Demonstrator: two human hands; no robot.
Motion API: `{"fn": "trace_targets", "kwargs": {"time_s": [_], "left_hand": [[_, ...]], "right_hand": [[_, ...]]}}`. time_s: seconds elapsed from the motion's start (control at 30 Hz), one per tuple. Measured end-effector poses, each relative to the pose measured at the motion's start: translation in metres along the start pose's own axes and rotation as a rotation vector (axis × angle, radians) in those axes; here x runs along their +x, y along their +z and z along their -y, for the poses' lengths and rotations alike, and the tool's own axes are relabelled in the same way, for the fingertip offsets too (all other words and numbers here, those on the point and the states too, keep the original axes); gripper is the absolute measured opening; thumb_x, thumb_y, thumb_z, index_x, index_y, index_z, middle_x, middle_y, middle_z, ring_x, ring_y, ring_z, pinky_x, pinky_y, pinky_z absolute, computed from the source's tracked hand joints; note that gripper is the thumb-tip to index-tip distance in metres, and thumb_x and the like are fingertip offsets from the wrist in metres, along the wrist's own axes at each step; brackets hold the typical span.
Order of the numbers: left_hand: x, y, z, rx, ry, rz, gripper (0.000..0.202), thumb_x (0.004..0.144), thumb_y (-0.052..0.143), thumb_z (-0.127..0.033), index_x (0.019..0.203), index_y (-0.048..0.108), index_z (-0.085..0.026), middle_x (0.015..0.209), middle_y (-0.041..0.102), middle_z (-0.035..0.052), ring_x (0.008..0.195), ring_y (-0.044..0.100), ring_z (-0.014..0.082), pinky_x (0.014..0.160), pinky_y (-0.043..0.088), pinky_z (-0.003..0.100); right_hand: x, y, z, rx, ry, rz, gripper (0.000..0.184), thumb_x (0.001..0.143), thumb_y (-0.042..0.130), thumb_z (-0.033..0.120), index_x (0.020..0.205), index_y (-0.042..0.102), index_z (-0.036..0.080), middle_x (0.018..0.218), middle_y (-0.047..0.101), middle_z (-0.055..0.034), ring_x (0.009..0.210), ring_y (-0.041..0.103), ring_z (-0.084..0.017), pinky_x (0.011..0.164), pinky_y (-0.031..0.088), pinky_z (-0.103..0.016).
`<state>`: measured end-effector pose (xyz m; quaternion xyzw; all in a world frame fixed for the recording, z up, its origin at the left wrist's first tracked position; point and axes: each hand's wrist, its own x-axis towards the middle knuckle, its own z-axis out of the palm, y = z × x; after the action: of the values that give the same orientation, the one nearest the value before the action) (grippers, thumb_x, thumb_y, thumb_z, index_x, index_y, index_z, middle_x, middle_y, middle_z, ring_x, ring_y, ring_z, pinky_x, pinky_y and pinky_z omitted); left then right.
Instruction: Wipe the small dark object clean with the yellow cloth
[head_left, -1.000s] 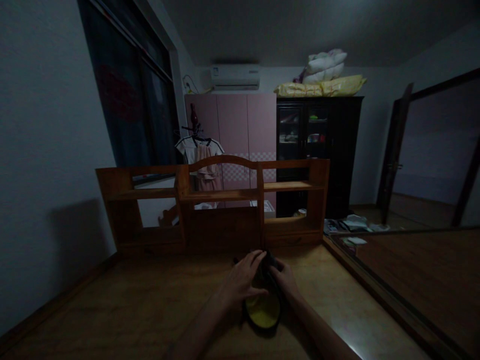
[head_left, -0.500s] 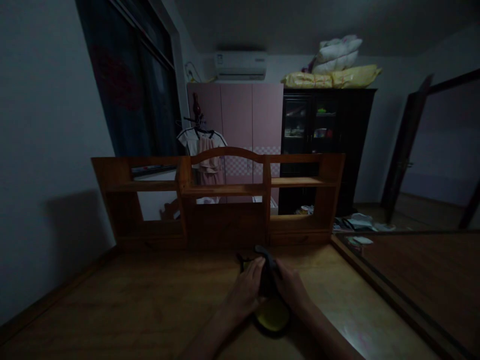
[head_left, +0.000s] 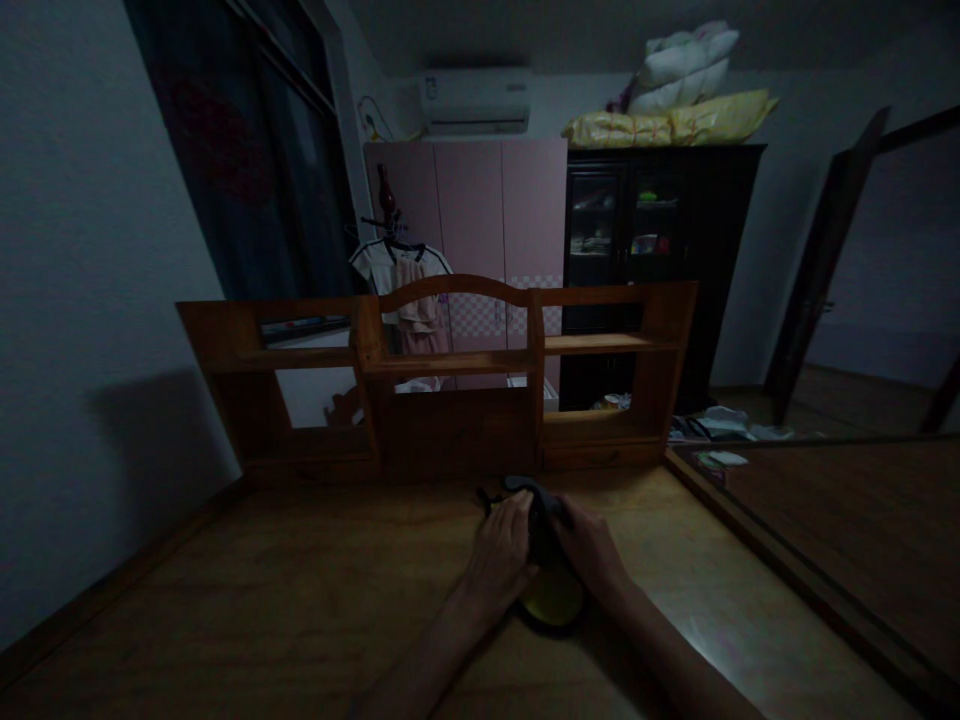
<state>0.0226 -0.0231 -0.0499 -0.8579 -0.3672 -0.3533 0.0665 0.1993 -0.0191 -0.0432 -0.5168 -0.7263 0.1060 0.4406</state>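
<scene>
A dark sandal with a yellow-green insole rests on the wooden surface, its rounded end towards me. My left hand lies along its left side, fingers closed over the dark upper part. From the other side my right hand grips a grey-black strap, with the fingertips partly hidden behind it. Past the left fingers a thin dark strap end sticks out. Dim light and the hands hide most of the sandal's middle.
The sandal lies on a wooden board with a raised right edge. A wooden shelf unit stands across the far end. A wall rises at left. Beyond are a pink wardrobe and a dark cabinet.
The view has tipped down slightly, so the room sits higher in the picture. Both hands stay on the sandal; the left fingers look a little straighter over it.
</scene>
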Motion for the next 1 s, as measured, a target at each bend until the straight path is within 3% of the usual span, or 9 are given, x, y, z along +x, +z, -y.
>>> {"fn": "trace_targets", "kwargs": {"time_s": [0.17, 0.33, 0.47, 0.57, 0.67, 0.83, 1.0], "left_hand": [[0.004, -0.001, -0.003, 0.004, -0.038, -0.095, 0.076, 0.077, 0.062, -0.024, 0.141, 0.023, -0.012, 0.137, 0.042, 0.0188, 0.128, 0.041, 0.0324, 0.105, 0.036, 0.05], [0.006, -0.004, -0.006, -0.046, -0.121, -0.143, 0.075, 0.074, 0.064, -0.023, 0.139, 0.026, -0.014, 0.137, 0.043, 0.0166, 0.125, 0.043, 0.0306, 0.104, 0.038, 0.049], [0.005, -0.004, -0.004, -0.058, -0.137, -0.146, 0.075, 0.071, 0.063, -0.019, 0.138, 0.028, -0.014, 0.137, 0.043, 0.0151, 0.125, 0.042, 0.0296, 0.105, 0.037, 0.048], [0.005, -0.001, -0.003, -0.05, -0.135, -0.176, 0.074, 0.07, 0.061, -0.013, 0.137, 0.03, -0.017, 0.136, 0.044, 0.0134, 0.125, 0.043, 0.0291, 0.105, 0.037, 0.048], [0.005, 0.001, -0.002, -0.056, -0.128, -0.186, 0.076, 0.068, 0.06, -0.009, 0.137, 0.03, -0.018, 0.136, 0.044, 0.0125, 0.124, 0.043, 0.0294, 0.104, 0.038, 0.049], [0.005, 0.0, -0.001, -0.07, -0.11, -0.189, 0.077, 0.068, 0.059, -0.01, 0.138, 0.028, -0.019, 0.136, 0.043, 0.0126, 0.125, 0.042, 0.0302, 0.105, 0.037, 0.051], [0.005, -0.002, -0.002, -0.073, -0.086, -0.203, 0.074, 0.071, 0.056, -0.01, 0.138, 0.027, -0.019, 0.134, 0.044, 0.0128, 0.126, 0.042, 0.0296, 0.105, 0.036, 0.052]], "right_hand": [[0.003, 0.0, 0.004, 0.064, -0.008, -0.04, 0.028, 0.085, 0.049, 0.023, 0.11, 0.061, 0.023, 0.095, 0.072, -0.0062, 0.084, 0.069, -0.023, 0.071, 0.05, -0.03], [0.003, -0.005, 0.013, 0.127, -0.043, -0.004, 0.031, 0.087, 0.048, 0.026, 0.115, 0.059, 0.021, 0.098, 0.071, -0.0064, 0.087, 0.067, -0.023, 0.076, 0.05, -0.031], [0.001, -0.008, 0.019, 0.209, -0.088, 0.08, 0.062, 0.083, 0.048, 0.017, 0.143, 0.033, 0.023, 0.12, 0.063, -0.0063, 0.103, 0.063, -0.022, 0.091, 0.048, -0.036], [0.002, -0.009, 0.021, 0.244, -0.139, 0.098, 0.074, 0.08, 0.049, 0.013, 0.148, 0.02, 0.024, 0.134, 0.054, -0.007, 0.116, 0.056, -0.022, 0.1, 0.042, -0.039], [0.004, -0.01, 0.022, 0.243, -0.2, 0.114, 0.072, 0.08, 0.049, 0.012, 0.146, 0.025, 0.026, 0.143, 0.045, -0.0052, 0.126, 0.047, -0.022, 0.107, 0.036, -0.04], [0.005, -0.009, 0.023, 0.246, -0.227, 0.13, 0.068, 0.082, 0.045, 0.01, 0.145, 0.027, 0.026, 0.142, 0.045, -0.0053, 0.129, 0.044, -0.02, 0.108, 0.034, -0.04], [0.003, -0.007, 0.021, 0.248, -0.179, 0.139, 0.064, 0.081, 0.045, 0.01, 0.142, 0.031, 0.025, 0.134, 0.053, -0.0059, 0.119, 0.053, -0.022, 0.102, 0.04, -0.041]]}}
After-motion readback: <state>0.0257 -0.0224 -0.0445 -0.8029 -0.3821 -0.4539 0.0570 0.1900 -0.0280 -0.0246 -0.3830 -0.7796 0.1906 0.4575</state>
